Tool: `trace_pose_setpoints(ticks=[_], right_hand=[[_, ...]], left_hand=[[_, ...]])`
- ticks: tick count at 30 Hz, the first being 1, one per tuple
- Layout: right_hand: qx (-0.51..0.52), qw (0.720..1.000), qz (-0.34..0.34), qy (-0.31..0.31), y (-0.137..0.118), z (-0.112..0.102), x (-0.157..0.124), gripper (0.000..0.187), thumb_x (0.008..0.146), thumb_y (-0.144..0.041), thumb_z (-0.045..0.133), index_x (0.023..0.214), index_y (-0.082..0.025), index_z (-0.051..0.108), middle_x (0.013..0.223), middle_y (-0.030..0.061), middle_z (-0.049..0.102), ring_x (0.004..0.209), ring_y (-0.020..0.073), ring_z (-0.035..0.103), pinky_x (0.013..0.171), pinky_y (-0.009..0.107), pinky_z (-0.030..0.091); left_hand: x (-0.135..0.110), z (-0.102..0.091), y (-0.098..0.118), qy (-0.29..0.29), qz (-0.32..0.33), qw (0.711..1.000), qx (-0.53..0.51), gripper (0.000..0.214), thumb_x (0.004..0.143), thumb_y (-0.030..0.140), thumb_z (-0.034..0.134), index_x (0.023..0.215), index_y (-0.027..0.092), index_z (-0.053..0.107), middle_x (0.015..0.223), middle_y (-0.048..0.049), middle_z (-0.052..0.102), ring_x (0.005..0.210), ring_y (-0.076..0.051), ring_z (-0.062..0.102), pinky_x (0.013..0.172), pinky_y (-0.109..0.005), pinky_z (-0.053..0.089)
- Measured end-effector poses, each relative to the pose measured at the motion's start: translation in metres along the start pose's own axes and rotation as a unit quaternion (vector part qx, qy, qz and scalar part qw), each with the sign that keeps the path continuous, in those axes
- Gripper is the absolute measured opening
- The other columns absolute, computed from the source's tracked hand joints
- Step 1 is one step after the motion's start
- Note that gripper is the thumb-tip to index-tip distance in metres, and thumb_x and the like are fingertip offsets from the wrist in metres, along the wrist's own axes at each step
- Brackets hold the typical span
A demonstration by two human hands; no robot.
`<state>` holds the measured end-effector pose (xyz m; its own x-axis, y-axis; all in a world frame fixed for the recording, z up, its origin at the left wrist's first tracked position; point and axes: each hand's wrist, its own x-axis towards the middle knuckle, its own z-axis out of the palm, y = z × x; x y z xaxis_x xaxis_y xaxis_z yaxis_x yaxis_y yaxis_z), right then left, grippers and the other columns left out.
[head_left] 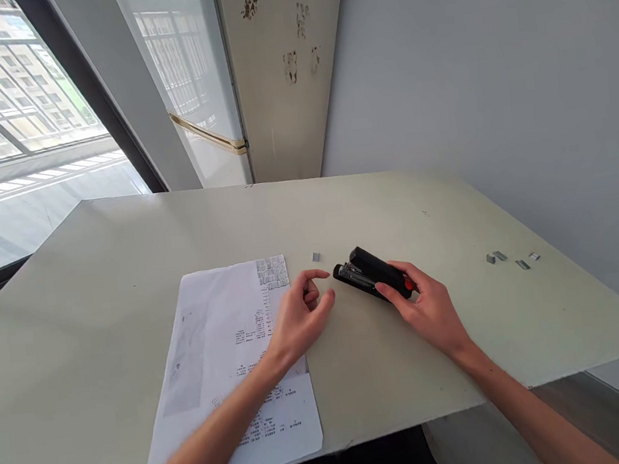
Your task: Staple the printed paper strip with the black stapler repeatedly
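A black stapler [368, 273] with a red rear end lies on the pale table [96, 288], its nose pointing left. My right hand [429, 308] grips its rear end. My left hand [302, 315] hovers just left of the stapler's nose, fingers curled loosely with nothing visible in them. Under my left wrist lies a printed sheet of paper [222, 348]. A small strip of staples [315, 257] sits just beyond my left fingers.
Several loose staple strips [510, 258] lie near the table's right edge. A cream refrigerator [267, 71] stands behind the table, a large window [1, 112] at the left, a grey wall at the right. The paper's lower edge overhangs the table's front edge.
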<state>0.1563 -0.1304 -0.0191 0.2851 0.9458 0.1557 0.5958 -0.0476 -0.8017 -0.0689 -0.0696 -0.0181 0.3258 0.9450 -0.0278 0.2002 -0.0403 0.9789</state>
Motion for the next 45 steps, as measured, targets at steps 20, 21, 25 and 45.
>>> trace_pose_setpoints(ticks=[20,21,25,45], right_hand=[[0.006,0.985,-0.171,-0.035,-0.023,0.094,0.133,0.037,0.099,-0.046,0.061,0.128,-0.024,0.062,0.129,0.0105,0.07,0.117,0.0277,0.064,0.097,0.04,0.052],[0.005,0.983,-0.182,-0.006,-0.024,0.087,0.123,0.038,0.1,-0.046,0.059,0.13,-0.024,0.06,0.133,0.0122,0.067,0.122,0.0284,0.062,0.099,0.042,0.052],[-0.021,0.953,-0.302,-0.015,-0.024,0.06,0.068,0.029,0.103,-0.038,0.056,0.13,-0.027,0.061,0.133,0.0114,0.065,0.129,0.0285,0.058,0.111,0.048,0.046],[-0.211,0.95,-0.192,0.126,0.094,-0.07,0.05,0.015,0.099,-0.036,0.063,0.1,-0.025,0.073,0.131,0.012,0.064,0.126,0.0332,0.057,0.111,0.055,0.042]], left_hand=[[0.018,-0.016,-0.005,-0.026,-0.212,0.842,-0.496,0.036,0.099,0.047,0.061,0.102,0.013,0.073,0.093,-0.0078,0.065,0.08,-0.013,0.062,0.074,-0.023,0.051],[0.018,-0.016,-0.004,-0.025,-0.221,0.829,-0.514,0.039,0.101,0.047,0.058,0.104,0.011,0.073,0.102,-0.0123,0.068,0.091,-0.016,0.067,0.081,-0.025,0.053],[0.015,-0.014,0.005,-0.053,-0.213,0.814,-0.538,0.049,0.105,0.047,0.048,0.121,0.006,0.07,0.127,-0.0221,0.07,0.125,-0.029,0.065,0.107,-0.037,0.049],[0.005,-0.117,0.012,0.019,0.075,0.931,0.357,0.05,0.098,0.067,0.049,0.126,0.03,0.068,0.138,-0.0025,0.068,0.123,-0.03,0.064,0.08,-0.032,0.057]])
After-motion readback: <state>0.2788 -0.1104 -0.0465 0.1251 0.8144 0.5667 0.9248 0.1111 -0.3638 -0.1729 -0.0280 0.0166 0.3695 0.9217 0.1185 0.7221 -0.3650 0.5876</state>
